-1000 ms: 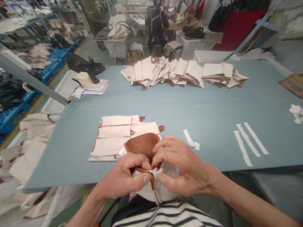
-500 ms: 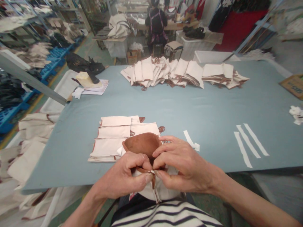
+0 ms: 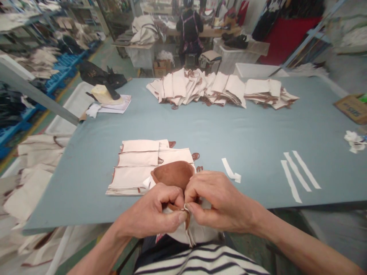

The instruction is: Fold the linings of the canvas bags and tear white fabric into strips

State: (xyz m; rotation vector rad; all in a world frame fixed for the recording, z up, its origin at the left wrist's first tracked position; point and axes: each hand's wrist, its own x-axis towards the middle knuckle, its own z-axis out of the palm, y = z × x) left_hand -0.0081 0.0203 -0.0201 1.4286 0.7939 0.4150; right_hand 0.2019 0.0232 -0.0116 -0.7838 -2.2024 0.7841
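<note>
A cream fabric bag [image 3: 202,225] with a brown lining [image 3: 172,173] rests against my lap at the table's front edge, its mouth facing up. My left hand [image 3: 156,210] is closed, pinching the bag's rim beside a seam. Right beside it, my right hand [image 3: 216,200] is closed too, thumb and forefinger gripping the same rim at the seam's top. The two thumbs nearly meet there. Behind the bag lies a stack of folded cream bags [image 3: 137,168] with brown edging and brown loops at their right ends.
Several white strips [image 3: 301,172] lie at the right, and a shorter strip [image 3: 228,168] nearer the middle of the blue-green table [image 3: 218,130]. A long pile of cream bags [image 3: 197,88] runs along the far edge. A cardboard box [image 3: 351,107] stands far right. A person [image 3: 189,28] sits beyond.
My right hand's fingers, spread over the rim before, have curled in closer around the seam. My left hand keeps its pinch. The bag stays in nearly the same place.
</note>
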